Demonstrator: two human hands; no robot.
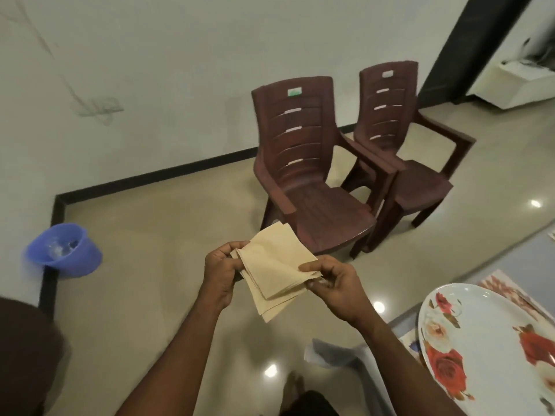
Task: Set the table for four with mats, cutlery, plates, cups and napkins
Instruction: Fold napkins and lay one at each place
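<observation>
I hold a small stack of beige paper napkins [274,270] in front of me, above the floor. My left hand [222,267] grips the stack's left corner with curled fingers. My right hand [333,283] pinches the right edge of the top napkins between thumb and fingers. At the lower right, a white plate with red roses [480,340] lies on a patterned mat [507,291] on the table [528,253].
Two brown plastic chairs [312,175] [411,157] stand side by side against the wall ahead. A blue bucket [64,249] sits on the floor at the left. My foot [295,382] shows on the glossy tiled floor below my arms.
</observation>
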